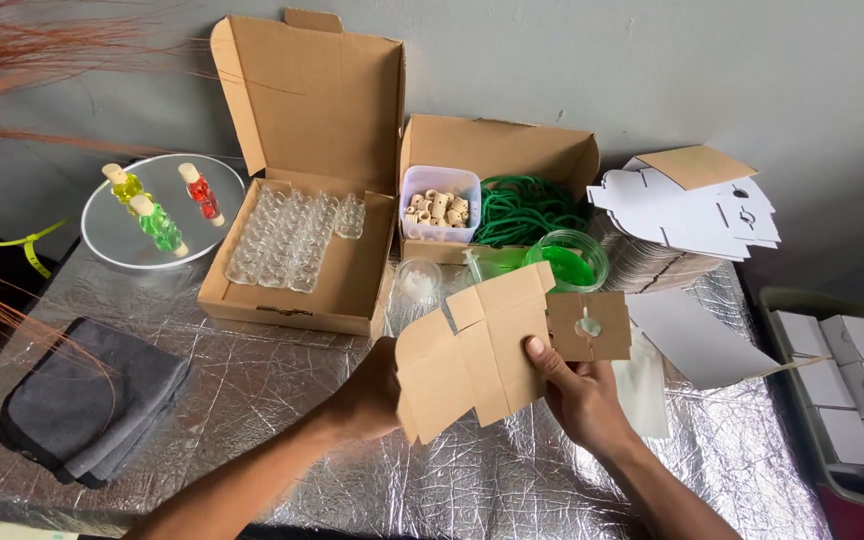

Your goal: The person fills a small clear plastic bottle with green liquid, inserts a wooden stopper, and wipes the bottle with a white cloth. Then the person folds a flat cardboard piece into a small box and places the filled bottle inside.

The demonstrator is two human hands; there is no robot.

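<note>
- Crinkled silver foil sheet covers the table, grey wall behind; everything below is placed relative to the flat cardboard blank.
- Blank is held in mid-air over the foil, brown side up, part-folded, its hang-hole tab pointing right.
- Left hand grips the blank's left edge, fingers clenched behind the card and mostly hidden, probably to brace it.
- Right hand grasps the right side, thumb pressed on top near a crease, fingers underneath; reads as holding a fold line steady.
- Just behind the blank: small clear cup and a round tub of green liquid.
- Behind-left: open box of empty glass vials, lid propped up for access.
- Further left: round mirror tray with three filled vials: yellow, green, red.
- Behind: second box holding a tub of corks and green cord.
- Behind-right: stack of unfolded blanks, within reach.
- Far right: bin of assembled white boxes.
- Far left: folded grey cloth.
</note>
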